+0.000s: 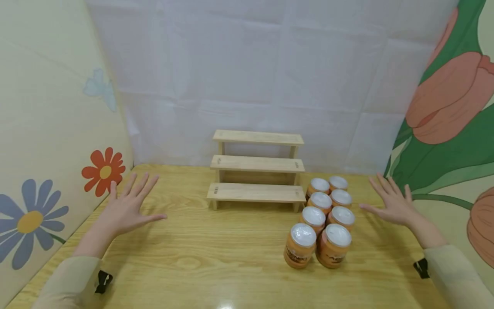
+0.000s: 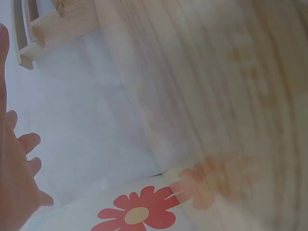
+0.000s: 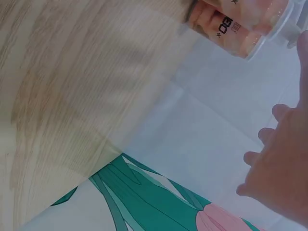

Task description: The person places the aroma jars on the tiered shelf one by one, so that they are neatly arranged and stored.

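Observation:
My left hand (image 1: 125, 210) hovers over the left part of the table with its fingers spread, holding nothing. On the other side my right hand (image 1: 393, 204) is spread the same way, also holding nothing, just right of several orange cans. These cans stand upright in two columns with pale silvery lids; the front-left can (image 1: 299, 246) and the front-right can (image 1: 333, 246) show dark lettering. A three-tier wooden shelf (image 1: 256, 192) stands at the back middle, its steps bare. The right wrist view catches part of an orange can (image 3: 224, 29) beyond the right hand (image 3: 284, 163).
The wooden table (image 1: 185, 253) meets a white cloth backdrop (image 1: 254, 64) behind the shelf. A flower-printed panel (image 1: 50, 128) bounds the left side, and a tulip-printed panel (image 1: 451, 150) bounds the right. The cans stand close together, right of the shelf's front.

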A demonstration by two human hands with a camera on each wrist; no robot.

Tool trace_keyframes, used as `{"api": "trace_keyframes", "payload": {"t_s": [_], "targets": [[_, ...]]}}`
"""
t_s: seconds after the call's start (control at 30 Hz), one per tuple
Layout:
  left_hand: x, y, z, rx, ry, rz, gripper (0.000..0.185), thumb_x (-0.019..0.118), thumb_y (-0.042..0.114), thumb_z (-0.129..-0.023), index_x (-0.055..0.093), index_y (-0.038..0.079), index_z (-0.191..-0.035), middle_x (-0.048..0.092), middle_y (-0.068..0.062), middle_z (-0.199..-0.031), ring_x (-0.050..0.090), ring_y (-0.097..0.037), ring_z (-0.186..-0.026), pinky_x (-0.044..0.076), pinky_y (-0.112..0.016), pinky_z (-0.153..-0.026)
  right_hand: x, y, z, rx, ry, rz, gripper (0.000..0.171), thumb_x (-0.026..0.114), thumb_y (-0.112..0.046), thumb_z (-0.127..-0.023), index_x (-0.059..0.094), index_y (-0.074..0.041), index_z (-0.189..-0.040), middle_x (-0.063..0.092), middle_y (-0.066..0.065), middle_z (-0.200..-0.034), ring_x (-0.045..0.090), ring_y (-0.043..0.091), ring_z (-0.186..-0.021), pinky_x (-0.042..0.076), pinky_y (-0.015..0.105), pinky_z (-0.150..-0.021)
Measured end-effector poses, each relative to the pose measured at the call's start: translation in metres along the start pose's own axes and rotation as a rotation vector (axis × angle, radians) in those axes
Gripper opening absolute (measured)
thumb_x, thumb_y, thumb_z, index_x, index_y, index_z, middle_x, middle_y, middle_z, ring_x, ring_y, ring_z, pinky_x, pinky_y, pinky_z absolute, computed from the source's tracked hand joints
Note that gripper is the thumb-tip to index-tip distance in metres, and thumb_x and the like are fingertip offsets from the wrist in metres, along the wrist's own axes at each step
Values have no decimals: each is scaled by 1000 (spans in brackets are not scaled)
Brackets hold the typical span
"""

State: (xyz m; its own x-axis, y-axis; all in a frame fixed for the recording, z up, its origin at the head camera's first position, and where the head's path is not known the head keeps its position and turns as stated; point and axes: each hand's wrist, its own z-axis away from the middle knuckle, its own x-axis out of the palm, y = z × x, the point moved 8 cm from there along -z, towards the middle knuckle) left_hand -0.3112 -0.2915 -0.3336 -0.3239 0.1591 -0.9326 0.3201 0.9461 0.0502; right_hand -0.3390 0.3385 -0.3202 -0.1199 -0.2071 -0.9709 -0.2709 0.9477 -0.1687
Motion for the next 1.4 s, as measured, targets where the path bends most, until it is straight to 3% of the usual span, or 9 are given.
{"api": "trace_keyframes", "payload": {"t_s": [0.1,0.23,0.37,0.5,0.83,1.1,1.23,1.4], "targets": [[-1,1,-4,-16,-17,63,100,63,62,-79,8,22,-153,19,-21,-154,5,-41,-143,-9,-70,-106,-8,-7,-2,-60,61,-1,87,60,-51,-87,19,-9,-151,12,25,-154,16,51,-136,7,75,-101],[-2,4,-15,-49,-54,222,87,63,54,-84,26,8,-149,34,-28,-145,30,-49,-131,18,-69,-105,-24,-27,-2,-176,166,-57,72,66,-36,-87,37,2,-141,31,31,-145,36,53,-123,31,69,-94],[1,8,-28,-88,-84,376,80,62,45,-88,28,0,-146,42,-30,-139,40,-49,-124,34,-67,-96,-35,-52,-2,-282,221,-135,59,68,-21,-87,44,6,-134,43,31,-135,41,50,-120,38,62,-92],[7,12,-39,-103,-78,451,76,61,42,-90,29,0,-145,46,-29,-135,46,-47,-121,37,-66,-95,-37,-76,-3,-371,256,-148,52,68,-17,-87,50,5,-130,53,28,-127,49,45,-116,42,56,-92],[37,26,-60,-96,-117,552,71,60,42,-91,34,1,-144,49,-26,-134,49,-46,-118,41,-61,-95,-25,-124,0,-484,226,-202,47,69,-13,-86,55,-1,-129,60,18,-124,58,36,-111,50,49,-87],[49,40,-74,-66,-130,576,71,61,42,-90,36,1,-142,51,-26,-133,51,-45,-116,42,-59,-95,-16,-154,4,-618,247,-233,47,73,-12,-82,59,-3,-125,64,14,-120,65,25,-96,55,36,-71],[56,46,-79,-60,-164,576,70,61,42,-90,37,0,-142,52,-26,-131,53,-43,-115,43,-58,-95,-9,-165,6,-638,210,-295,45,71,-14,-84,58,-2,-126,64,15,-119,66,22,-88,54,30,-64],[63,54,-86,-50,-192,575,71,59,44,-91,37,0,-142,53,-25,-130,53,-42,-116,43,-57,-96,1,-176,9,-612,105,-396,44,68,-14,-87,56,-1,-127,64,13,-119,64,26,-97,54,26,-61]]}}
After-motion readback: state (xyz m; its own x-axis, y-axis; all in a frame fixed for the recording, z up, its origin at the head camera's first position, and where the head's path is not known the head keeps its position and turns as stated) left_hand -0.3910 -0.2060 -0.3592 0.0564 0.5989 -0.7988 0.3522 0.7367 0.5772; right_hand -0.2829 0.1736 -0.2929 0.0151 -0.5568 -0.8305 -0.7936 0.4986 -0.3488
